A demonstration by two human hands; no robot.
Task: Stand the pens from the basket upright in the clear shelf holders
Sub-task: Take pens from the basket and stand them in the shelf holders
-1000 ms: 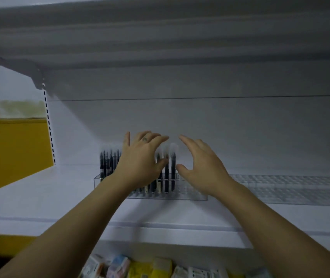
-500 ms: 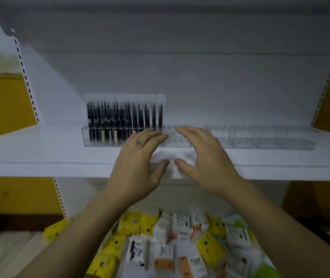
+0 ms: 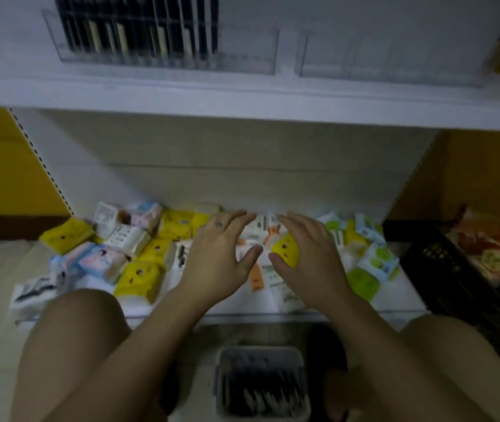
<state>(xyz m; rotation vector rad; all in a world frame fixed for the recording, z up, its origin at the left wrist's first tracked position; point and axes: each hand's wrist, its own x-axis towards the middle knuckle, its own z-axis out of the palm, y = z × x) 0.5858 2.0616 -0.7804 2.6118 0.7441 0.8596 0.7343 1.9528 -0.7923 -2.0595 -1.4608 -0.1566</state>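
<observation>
Pens (image 3: 260, 394) slim, dark, in rectangular grey basket (image 3: 222, 365); left hand (image 3: 218, 264), right hand (image 3: 308, 264) splayed, empty.

Probably a shop: white display shelving (image 3: 242, 99), small packets (image 3: 139, 275), pen holder (image 3: 242, 53).

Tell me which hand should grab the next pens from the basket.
Right, marginally: the left hand and right hand are open, empty, equally near the basket, but free slots in the holder lie right of its pens.

Small packets (image 3: 139, 275) (yellow, white, green) on the lower shelf (image 3: 400, 300); black crate (image 3: 443, 269) at right.
</observation>
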